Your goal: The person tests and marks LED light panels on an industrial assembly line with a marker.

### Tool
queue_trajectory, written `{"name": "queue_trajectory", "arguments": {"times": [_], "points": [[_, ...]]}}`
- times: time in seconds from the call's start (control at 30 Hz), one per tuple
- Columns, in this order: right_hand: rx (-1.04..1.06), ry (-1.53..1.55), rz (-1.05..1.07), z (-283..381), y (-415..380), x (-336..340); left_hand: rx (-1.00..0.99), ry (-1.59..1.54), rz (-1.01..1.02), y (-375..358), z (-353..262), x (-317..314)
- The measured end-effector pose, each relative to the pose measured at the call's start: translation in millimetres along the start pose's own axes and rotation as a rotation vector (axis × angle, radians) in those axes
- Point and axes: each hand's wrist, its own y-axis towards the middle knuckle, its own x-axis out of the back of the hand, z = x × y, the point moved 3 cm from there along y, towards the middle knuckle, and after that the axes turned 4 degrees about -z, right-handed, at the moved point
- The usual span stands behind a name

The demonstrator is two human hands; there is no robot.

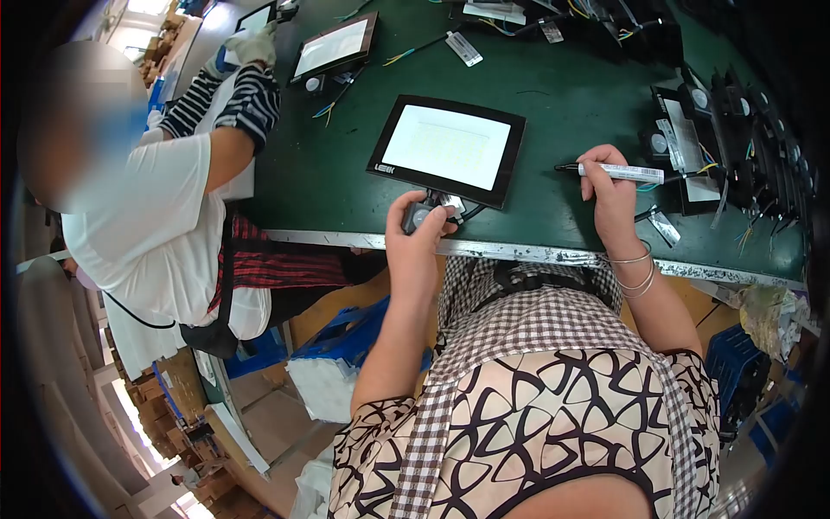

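Observation:
In front of me on the green workbench lies an LED floodlight (445,143) with a black frame and a white front panel. My left hand (413,246) grips the small black sensor box (419,216) at the lamp's near edge, its round lens facing up. A silver label tag (453,204) and a black cable show beside those fingers. My right hand (610,195) holds a white marker pen (638,173) above the bench, right of the lamp. The pen's black end points left toward the lamp, apart from it. Below the right wrist lies another tag (664,228).
Many black floodlights (735,138) with loose wires stand stacked at the right. Another floodlight (335,48) and a label tag (463,49) lie farther back. A co-worker's gloved hand (252,48) works at the upper left. The bench's metal edge (536,253) runs before me.

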Motion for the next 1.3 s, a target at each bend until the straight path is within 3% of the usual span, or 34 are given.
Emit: {"name": "queue_trajectory", "arguments": {"times": [0.03, 0.1, 0.17, 0.23, 0.3, 0.37, 0.47, 0.5, 0.57, 0.93, 1.3], "points": [[-0.001, 0.014, -0.001, 0.5, -0.6, 0.4, 0.109, -0.004, 0.040, 3.5, -3.8, 2.3], [0.001, 0.043, -0.006, 2.9, -2.7, 1.1, -0.022, 0.207, 0.073, 15.3, -23.2, 5.9], [0.009, 0.041, 0.003, 15.1, -11.0, 3.1, -0.267, 0.568, 0.125, 14.5, -59.0, 0.0], [0.031, 0.059, -0.015, 30.7, -19.3, 5.9, -0.854, 0.923, 0.319, 6.5, -97.6, -16.0], [0.067, 0.093, -0.058, 44.7, -26.9, 9.4, -0.900, 1.269, 0.393, -15.6, -124.2, -35.7], [0.135, 0.131, -0.098, 50.9, -28.3, 16.6, -1.197, 1.548, 0.569, -22.9, -119.9, -42.9], [0.222, 0.168, -0.117, 60.7, -25.9, 24.7, -1.306, 1.627, 0.861, -25.3, -92.8, -34.1], [0.212, 0.149, -0.121, 61.0, -24.1, 24.7, -1.351, 1.628, 0.845, -23.3, -73.9, -20.8], [0.185, 0.107, -0.132, 60.2, -22.3, 21.5, -1.396, 1.569, 0.809, -26.1, -59.2, -8.4], [-0.088, -0.101, 0.172, 24.9, -4.3, -27.6, -1.206, 1.391, 0.641, -34.5, 12.2, 36.2], [-0.019, -0.443, 0.280, 8.8, 2.1, -43.7, -1.127, 1.319, 0.656, -34.7, 15.6, 36.5]]}}
